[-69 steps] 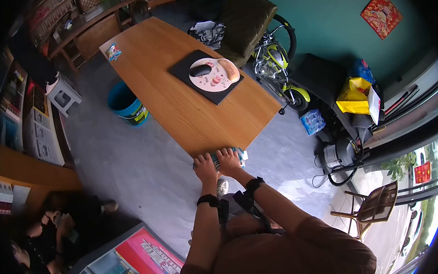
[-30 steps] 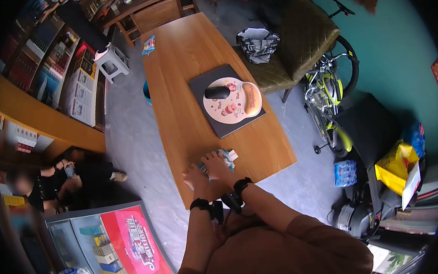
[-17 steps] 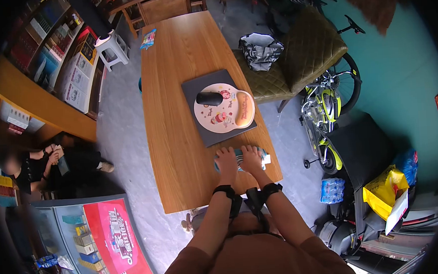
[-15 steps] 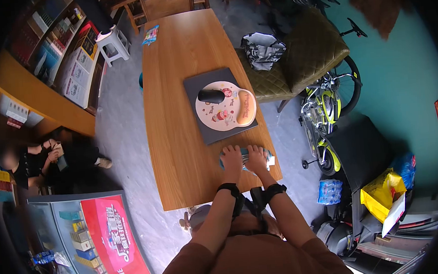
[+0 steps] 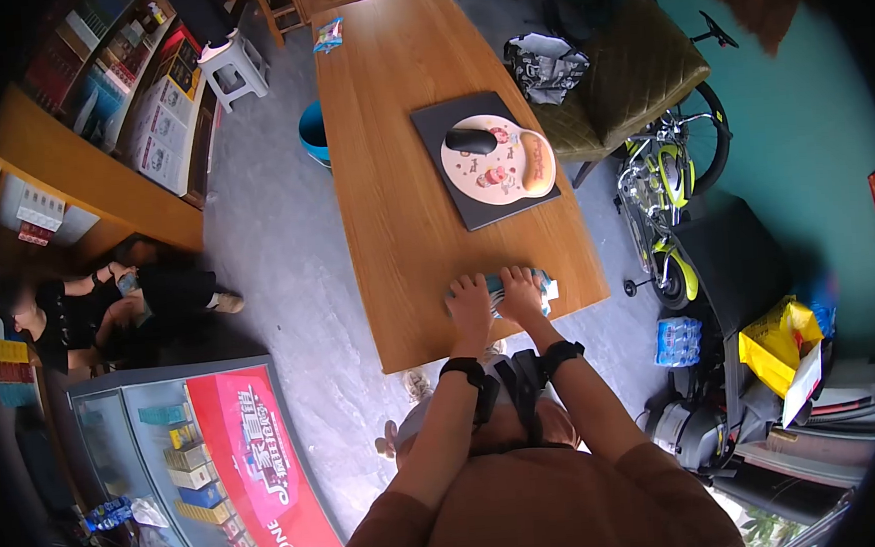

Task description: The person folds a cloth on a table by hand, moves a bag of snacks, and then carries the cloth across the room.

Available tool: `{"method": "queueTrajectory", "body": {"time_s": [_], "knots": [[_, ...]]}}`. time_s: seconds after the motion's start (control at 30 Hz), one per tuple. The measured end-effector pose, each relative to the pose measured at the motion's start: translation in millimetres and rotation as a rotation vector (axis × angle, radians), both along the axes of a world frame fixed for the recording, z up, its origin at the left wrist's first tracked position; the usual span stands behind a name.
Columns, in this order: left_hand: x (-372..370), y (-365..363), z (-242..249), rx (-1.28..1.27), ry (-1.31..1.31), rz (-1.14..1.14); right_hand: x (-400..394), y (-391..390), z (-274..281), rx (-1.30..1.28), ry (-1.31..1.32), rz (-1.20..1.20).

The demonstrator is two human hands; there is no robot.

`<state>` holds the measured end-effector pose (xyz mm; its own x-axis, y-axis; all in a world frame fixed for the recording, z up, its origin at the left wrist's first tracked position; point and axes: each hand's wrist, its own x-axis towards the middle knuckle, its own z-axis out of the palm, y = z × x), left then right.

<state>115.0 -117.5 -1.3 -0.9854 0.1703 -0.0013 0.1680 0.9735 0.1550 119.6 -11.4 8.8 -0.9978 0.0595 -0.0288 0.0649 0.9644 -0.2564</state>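
My left hand [image 5: 469, 300] and my right hand [image 5: 521, 292] rest side by side on a teal packet with white stripes [image 5: 497, 291]. It lies flat on the wooden table [image 5: 408, 275] near the front edge. The fingers of both hands curl over its far side, and a white end shows beyond my right hand. Much of the packet is hidden under my palms. Farther up the table, a dark grey board [image 5: 436, 133] carries a pink cartoon mouse pad [image 5: 487, 188] with a black mouse [image 5: 471, 141] on it.
A small colourful packet [image 5: 329, 35] lies at the table's far left corner. To the right stands a green padded chair [image 5: 636, 71] with a patterned bag [image 5: 545, 66]. A teal bucket [image 5: 313, 131] is left of the table. At far left a person [image 5: 109, 304] sits behind a glass display case [image 5: 127, 433].
My view has shifted, so the table sits higher and farther right. Both hands stay on the teal packet, which is now slightly closer to the table's front edge.
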Motion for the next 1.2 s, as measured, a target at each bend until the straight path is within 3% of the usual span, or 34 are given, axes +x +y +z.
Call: {"method": "queueTrajectory", "body": {"time_s": [0.33, 0.53, 0.77, 0.9, 1.2], "knots": [[25, -154, 25, -0.086, -0.249, 0.19, 9, -158, 3, -0.105, 0.003, 0.268], [37, -179, 19, -0.111, -0.297, 0.303, 15, -177, 5, -0.12, -0.015, 0.426], [49, -132, 15, -0.229, -0.313, 0.472, 22, -137, -3, -0.172, 0.045, 0.549], [58, -69, 21, -0.223, -0.348, 0.528, 25, -76, 1, -0.16, -0.027, 0.613], [39, 80, 18, -0.214, -0.29, 0.388, 18, 81, 4, -0.111, -0.055, 0.484]]}}
